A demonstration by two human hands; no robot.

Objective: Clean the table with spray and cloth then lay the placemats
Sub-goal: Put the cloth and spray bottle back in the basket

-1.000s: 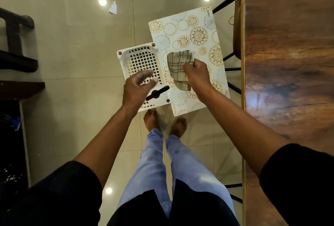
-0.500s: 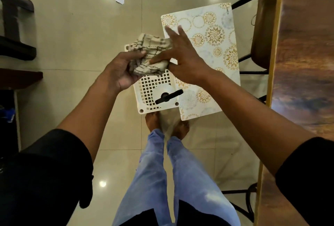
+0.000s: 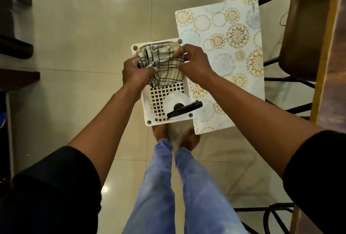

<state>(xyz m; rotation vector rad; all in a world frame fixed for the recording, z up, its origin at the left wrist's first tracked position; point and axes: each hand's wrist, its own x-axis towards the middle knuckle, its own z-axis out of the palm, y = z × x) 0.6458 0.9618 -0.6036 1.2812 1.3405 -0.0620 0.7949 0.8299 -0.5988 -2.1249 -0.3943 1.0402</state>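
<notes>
Cloth (image 3: 164,67) is now off the placemat (image 3: 230,46) and bunched between both hands over the far end of the white basket (image 3: 148,110). Left hand (image 3: 136,73) and right hand (image 3: 194,63) each pinch an edge, straightening it. Spray bottle (image 3: 179,107) lies at basket's near end. Table (image 3: 335,65) at right not yet wiped; wiping looks next.

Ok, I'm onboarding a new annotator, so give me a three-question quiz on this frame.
1. True or false: both hands hold the checked cloth.
2. What lies inside the white basket? A) spray bottle B) plate C) sponge
3. Fill in: the placemat lies to the person's ____ of the basket.

Key: 1 true: left hand and right hand pinch it. 2 A. 3 right.
</notes>
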